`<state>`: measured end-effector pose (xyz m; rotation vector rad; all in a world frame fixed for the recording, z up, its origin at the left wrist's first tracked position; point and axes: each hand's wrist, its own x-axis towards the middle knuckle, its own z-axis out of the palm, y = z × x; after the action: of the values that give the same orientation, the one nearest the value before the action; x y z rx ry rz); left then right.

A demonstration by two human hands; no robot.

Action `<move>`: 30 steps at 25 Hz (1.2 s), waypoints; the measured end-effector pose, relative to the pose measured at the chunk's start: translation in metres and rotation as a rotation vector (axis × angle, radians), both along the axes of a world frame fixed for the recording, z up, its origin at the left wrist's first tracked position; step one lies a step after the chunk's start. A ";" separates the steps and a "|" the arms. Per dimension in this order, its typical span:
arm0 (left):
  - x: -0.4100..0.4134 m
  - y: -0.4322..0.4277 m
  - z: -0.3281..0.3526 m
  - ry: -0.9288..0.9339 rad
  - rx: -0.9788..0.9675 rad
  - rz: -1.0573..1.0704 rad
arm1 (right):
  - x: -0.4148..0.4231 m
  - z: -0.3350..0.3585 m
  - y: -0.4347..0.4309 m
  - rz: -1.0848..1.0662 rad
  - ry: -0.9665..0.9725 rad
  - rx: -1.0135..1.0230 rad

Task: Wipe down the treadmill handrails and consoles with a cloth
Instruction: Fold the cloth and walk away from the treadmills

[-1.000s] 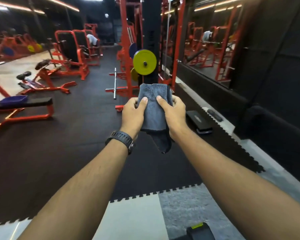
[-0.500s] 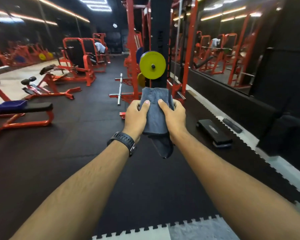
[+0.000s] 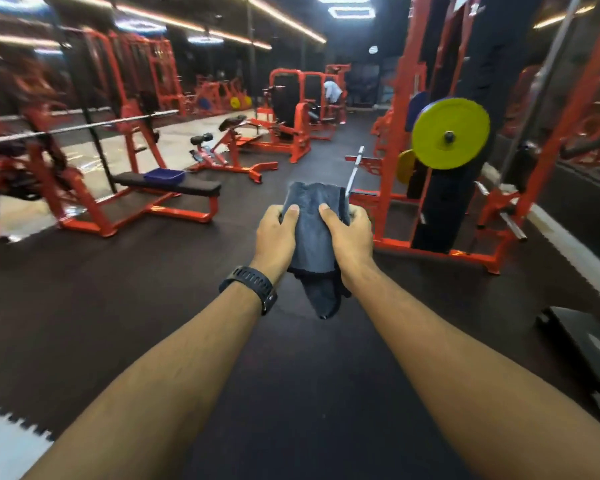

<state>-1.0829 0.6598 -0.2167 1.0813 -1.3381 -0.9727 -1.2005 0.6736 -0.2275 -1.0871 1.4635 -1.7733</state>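
Centre frame, left hand and right hand together grip a grey cloth. No treadmill in view; wiping seems not yet begun. Next: find one.

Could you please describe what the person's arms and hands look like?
Both forearms are bare, with no sleeves in view. The left wrist wears a black watch with a slotted strap. The left hand and right hand have no gloves or visible rings.

No readable text, label, brand or number on the orange steel rack, yellow round weight plate or black wristwatch.
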 end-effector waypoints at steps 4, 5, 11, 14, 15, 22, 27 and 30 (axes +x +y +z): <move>0.039 -0.091 -0.021 0.026 0.018 0.126 | 0.038 -0.016 -0.111 0.164 -0.025 0.014; 0.053 -0.118 -0.025 0.018 0.024 0.163 | 0.052 -0.020 -0.142 0.206 -0.028 0.023; 0.144 -0.282 -0.014 -0.043 0.006 0.367 | 0.138 -0.007 -0.316 0.394 -0.055 0.036; 0.178 -0.356 -0.012 -0.006 0.021 0.437 | 0.174 0.000 -0.400 0.457 -0.009 0.048; 0.188 -0.381 -0.013 0.001 0.018 0.460 | 0.185 -0.001 -0.429 0.482 -0.004 0.050; 0.249 -0.587 -0.021 0.033 0.027 0.560 | 0.255 -0.016 -0.659 0.612 -0.003 0.050; 0.284 -0.743 0.004 0.040 0.026 0.627 | 0.297 0.007 -0.827 0.679 0.024 0.069; 0.312 -0.831 0.007 0.048 0.045 0.645 | 0.327 0.008 -0.917 0.706 0.034 0.074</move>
<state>-0.7710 -0.1716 -0.2095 1.3936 -0.8373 -0.5406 -0.8739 -0.2437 -0.2192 -1.3792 0.9709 -1.1934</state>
